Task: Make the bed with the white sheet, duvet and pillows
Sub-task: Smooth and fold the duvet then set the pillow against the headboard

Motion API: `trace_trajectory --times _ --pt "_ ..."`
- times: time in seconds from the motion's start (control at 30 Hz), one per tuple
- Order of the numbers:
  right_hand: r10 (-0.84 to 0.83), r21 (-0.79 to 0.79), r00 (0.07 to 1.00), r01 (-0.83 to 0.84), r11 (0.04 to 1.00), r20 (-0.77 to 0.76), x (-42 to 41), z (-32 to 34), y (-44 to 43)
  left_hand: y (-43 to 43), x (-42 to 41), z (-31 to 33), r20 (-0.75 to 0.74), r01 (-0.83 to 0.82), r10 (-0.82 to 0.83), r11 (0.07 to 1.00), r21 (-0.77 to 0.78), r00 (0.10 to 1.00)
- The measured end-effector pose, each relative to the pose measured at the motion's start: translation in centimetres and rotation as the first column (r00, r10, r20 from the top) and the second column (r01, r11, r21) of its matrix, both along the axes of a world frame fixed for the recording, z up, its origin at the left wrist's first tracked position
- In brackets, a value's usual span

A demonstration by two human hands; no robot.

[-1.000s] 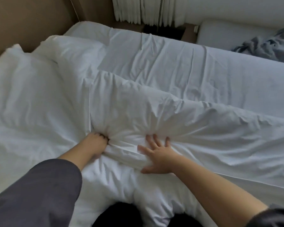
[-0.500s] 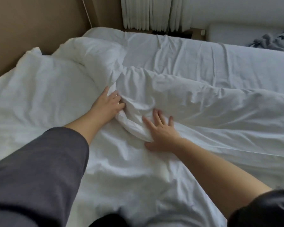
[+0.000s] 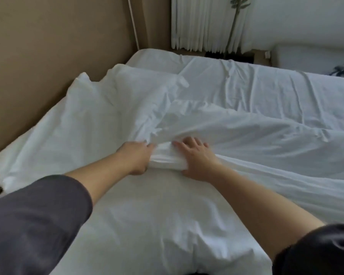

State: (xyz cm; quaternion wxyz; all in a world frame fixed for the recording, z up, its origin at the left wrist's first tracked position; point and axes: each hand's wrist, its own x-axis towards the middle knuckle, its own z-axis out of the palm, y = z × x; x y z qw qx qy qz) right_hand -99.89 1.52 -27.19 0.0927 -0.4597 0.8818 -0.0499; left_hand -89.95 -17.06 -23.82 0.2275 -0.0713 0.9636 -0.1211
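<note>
Gripping the bunched fold of the duvet (image 3: 256, 139) mid-bed, the left hand (image 3: 134, 157) curls tight round it. The right hand (image 3: 197, 158) presses alongside, fingers spread flat. Pillows (image 3: 99, 108) sit along the left edge, and the sheet (image 3: 246, 84) lies bare to the far edge.

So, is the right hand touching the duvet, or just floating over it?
Touching. The head view shows the right hand pressed flat on the duvet, its fingers spread over the bunched edge with no gap under them.
</note>
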Motion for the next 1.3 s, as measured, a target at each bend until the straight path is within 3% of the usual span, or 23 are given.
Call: trace_trajectory --times 0.03,0.1,0.13,0.17,0.23,0.3,0.33,0.43,0.57,0.6,0.63,0.7,0.77,0.83,0.93,0.97,1.03,1.1,1.2,1.3 --pt "0.067 0.063 0.997 -0.069 0.996 0.023 0.7 -0.8 -0.9 -0.2 0.9 -1.0 0.128 -0.143 0.123 0.977 0.155 0.984" --pt "0.109 0.188 0.99 -0.124 0.974 0.091 1.3 -2.4 -2.3 -1.4 0.5 -1.3 0.347 -0.454 0.324 0.789 0.415 0.88" --pt "0.079 0.186 0.987 -0.104 0.977 0.139 1.1 -2.8 -2.6 -2.3 -0.5 -1.2 0.363 -0.536 0.399 0.696 0.478 0.842" --pt "0.032 0.131 0.981 -0.057 0.99 0.19 0.6 -2.9 -2.9 -3.1 -1.7 -1.0 0.29 -0.551 0.47 0.667 0.502 0.834" --pt "-0.035 -0.018 0.976 0.04 0.999 0.213 -0.8 -2.6 -3.5 -4.0 -4.0 -0.4 -0.053 -0.502 0.572 0.756 0.42 0.818" --pt "-0.057 -0.077 0.998 0.059 0.995 0.034 -2.2 -2.1 -4.6 -4.5 -6.3 -0.5 -0.405 -0.409 0.452 0.892 0.193 0.794" --pt "-0.067 -0.073 0.997 0.064 0.995 -0.031 -2.8 -2.0 -5.3 -4.6 -7.6 -0.8 -0.485 -0.378 0.363 0.923 0.071 0.795" --pt "-0.1 0.025 0.994 0.1 0.995 0.041 -4.5 -2.0 -8.2 -5.5 -12.0 -1.7 -0.527 -0.33 0.22 0.936 -0.124 0.821" --pt "-0.079 0.171 0.994 0.066 0.983 0.07 -5.6 -3.7 -9.4 -7.4 -16.1 -2.2 -0.529 -0.31 0.255 0.95 -0.018 0.81" --pt "-0.078 0.192 0.995 0.066 0.979 0.056 -5.7 -4.1 -9.4 -8.3 -16.0 -1.8 -0.57 -0.318 0.312 0.943 0.092 0.76" --pt "-0.082 0.211 0.996 0.072 0.975 0.038 -5.7 -4.1 -9.5 -9.5 -15.5 -1.2 -0.622 -0.357 0.435 0.899 0.255 0.651" --pt "-0.101 0.233 0.995 0.094 0.968 0.02 -5.9 -3.8 -10.4 -13.3 -12.8 0.1 -0.608 -0.419 0.759 0.642 0.642 0.233" --pt "-0.129 0.176 0.991 0.123 0.977 0.022 -6.1 -3.1 -12.1 -17.2 -8.0 -0.2 -0.445 -0.374 0.877 0.357 0.856 -0.182" --pt "-0.112 0.044 0.993 0.11 0.993 0.047 -5.4 -2.8 -14.2 -19.3 -1.6 -3.2 -0.279 -0.382 0.881 0.124 0.916 -0.383" --pt "0.022 0.035 0.999 -0.023 0.999 0.045 -2.4 -3.8 -16.8 -18.4 5.5 -8.2 -0.009 -0.388 0.895 -0.184 0.903 -0.447" --pt "0.056 0.056 0.998 -0.058 0.997 0.03 -1.4 -4.3 -17.4 -18.1 6.5 -8.5 0.084 -0.336 0.898 -0.247 0.909 -0.433" --pt "0.077 0.075 0.997 -0.078 0.994 0.016 0.0 -5.2 -18.1 -18.7 6.8 -7.5 0.192 -0.175 0.887 -0.287 0.942 -0.421" --pt "0.064 0.083 0.998 -0.065 0.994 0.02 0.6 -5.4 -18.0 -19.9 6.0 -5.9 0.217 -0.051 0.883 -0.261 0.964 -0.417" --pt "0.073 0.1 0.997 -0.073 0.992 0.012 1.3 -4.7 -17.4 -21.5 5.4 -4.0 0.17 0.034 0.848 -0.177 0.984 -0.503" --pt "0.058 0.037 0.998 -0.057 0.998 -0.013 1.9 -3.8 -16.8 -20.7 6.0 -2.8 0.043 0.104 0.788 0.027 0.994 -0.614"
